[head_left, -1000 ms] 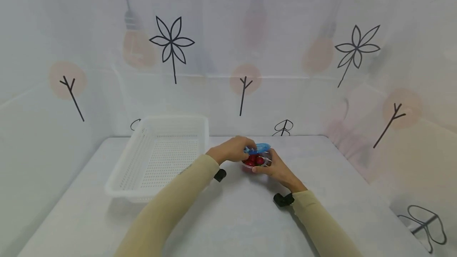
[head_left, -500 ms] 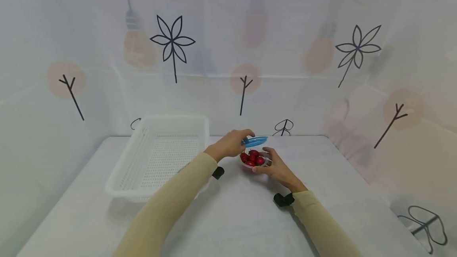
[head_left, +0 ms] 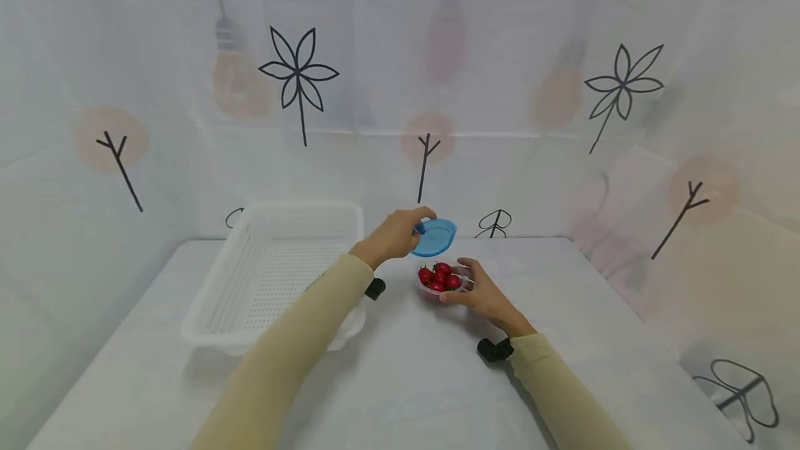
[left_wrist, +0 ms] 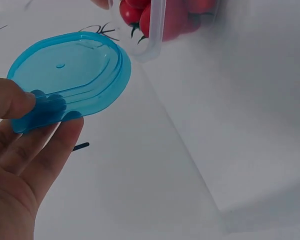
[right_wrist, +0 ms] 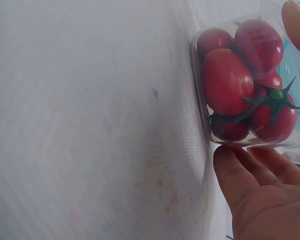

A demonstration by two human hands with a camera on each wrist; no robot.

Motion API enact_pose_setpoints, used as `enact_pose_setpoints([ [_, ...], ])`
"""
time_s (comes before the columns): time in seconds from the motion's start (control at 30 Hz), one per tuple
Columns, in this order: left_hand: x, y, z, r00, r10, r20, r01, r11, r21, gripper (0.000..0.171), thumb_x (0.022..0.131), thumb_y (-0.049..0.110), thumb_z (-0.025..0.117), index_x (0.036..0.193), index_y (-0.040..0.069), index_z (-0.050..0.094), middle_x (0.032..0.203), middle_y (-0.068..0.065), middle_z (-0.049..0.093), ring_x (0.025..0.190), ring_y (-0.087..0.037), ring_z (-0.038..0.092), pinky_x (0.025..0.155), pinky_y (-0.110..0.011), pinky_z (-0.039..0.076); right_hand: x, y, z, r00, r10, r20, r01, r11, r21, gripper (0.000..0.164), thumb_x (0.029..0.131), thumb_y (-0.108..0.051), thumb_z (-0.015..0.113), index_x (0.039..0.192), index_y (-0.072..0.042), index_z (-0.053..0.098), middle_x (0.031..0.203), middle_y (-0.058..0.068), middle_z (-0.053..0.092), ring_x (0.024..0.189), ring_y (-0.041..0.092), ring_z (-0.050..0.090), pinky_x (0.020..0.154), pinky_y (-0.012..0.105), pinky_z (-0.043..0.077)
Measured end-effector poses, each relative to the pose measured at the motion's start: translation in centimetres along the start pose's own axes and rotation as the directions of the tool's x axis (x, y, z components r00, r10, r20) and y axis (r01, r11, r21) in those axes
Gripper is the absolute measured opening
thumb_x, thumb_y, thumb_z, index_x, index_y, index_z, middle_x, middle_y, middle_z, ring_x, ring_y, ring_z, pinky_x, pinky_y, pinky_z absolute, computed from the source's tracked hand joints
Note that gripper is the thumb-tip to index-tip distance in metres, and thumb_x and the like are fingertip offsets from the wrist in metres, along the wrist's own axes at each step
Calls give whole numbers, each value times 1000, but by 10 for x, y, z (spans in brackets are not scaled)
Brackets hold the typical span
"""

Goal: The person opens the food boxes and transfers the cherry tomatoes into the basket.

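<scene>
A translucent blue lid (left_wrist: 65,70) is pinched by its edge between the thumb and fingers of my left hand (head_left: 395,233), raised above and behind a clear plastic container (head_left: 431,294). Several red cherry tomatoes (right_wrist: 227,82) with green stems fill that container, which stands uncovered on the table. My right hand (head_left: 487,299) grips its right side, thumb at the near side and fingers round the far side. In the left wrist view the lid hangs tilted, apart from the container's rim (left_wrist: 155,35).
A large white perforated basket (head_left: 206,311) stands left of the hands, its right part overlapped by my left sleeve (head_left: 294,349). The white table (head_left: 412,394) ends at a patterned backdrop (head_left: 387,89) behind and along both sides.
My left hand has lifted the lid off the container, up and to the left, tipping it so its face shows. The right hand stays on the container.
</scene>
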State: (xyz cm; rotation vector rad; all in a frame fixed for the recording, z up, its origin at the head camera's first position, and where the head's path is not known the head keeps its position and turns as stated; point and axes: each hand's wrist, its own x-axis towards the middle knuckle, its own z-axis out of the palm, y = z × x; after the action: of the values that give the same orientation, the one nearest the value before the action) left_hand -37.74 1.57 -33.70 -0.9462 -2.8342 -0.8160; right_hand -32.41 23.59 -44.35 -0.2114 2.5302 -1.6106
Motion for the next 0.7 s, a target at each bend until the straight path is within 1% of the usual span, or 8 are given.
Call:
enact_pose_setpoints([
  [0.13,5,-7,-11,1000,-28,7,28,998,-56,45,92,3,56,132,21,52,120,-13,61,97,-24,59,83,-36,53,2,1,0,1000,11,-13,-11,1000,-7,105,71,-42,82,149,-13,17,154,15,23,137,47,25,106,57,27],
  [0.27,10,-19,-17,996,-85,24,88,987,-133,45,89,2,59,131,18,53,111,-12,62,90,-22,60,75,-31,54,3,2,0,999,25,-26,-25,1000,-19,104,70,-45,82,148,-16,19,153,12,25,136,45,27,106,57,29],
  [0.4,13,-30,-20,990,-134,50,141,963,-227,48,87,-1,61,132,14,52,108,-13,61,88,-23,63,70,-28,55,4,2,2,999,27,-34,-28,999,-25,104,69,-44,83,148,-16,21,152,11,26,135,44,28,106,56,30],
  [0.5,15,-35,-22,986,-152,64,165,940,-298,50,86,-3,63,132,11,52,109,-15,60,86,-25,65,70,-31,56,5,2,1,999,19,-41,-21,999,-40,103,70,-43,83,148,-15,21,152,12,28,134,44,30,105,56,31],
  [0.6,16,-38,-24,983,-168,70,181,923,-339,49,85,-3,63,132,10,52,108,-16,59,87,-26,65,71,-33,57,5,2,-1,999,7,-42,-9,999,-53,102,71,-41,82,148,-13,21,151,12,30,133,43,32,104,56,32],
  [0.7,18,-42,-24,979,-184,91,205,910,-362,48,86,-3,63,131,10,52,107,-16,57,88,-27,64,73,-35,57,5,2,-3,999,-3,-32,1,999,-50,101,73,-37,82,148,-11,20,150,13,32,133,44,32,104,56,33],
])
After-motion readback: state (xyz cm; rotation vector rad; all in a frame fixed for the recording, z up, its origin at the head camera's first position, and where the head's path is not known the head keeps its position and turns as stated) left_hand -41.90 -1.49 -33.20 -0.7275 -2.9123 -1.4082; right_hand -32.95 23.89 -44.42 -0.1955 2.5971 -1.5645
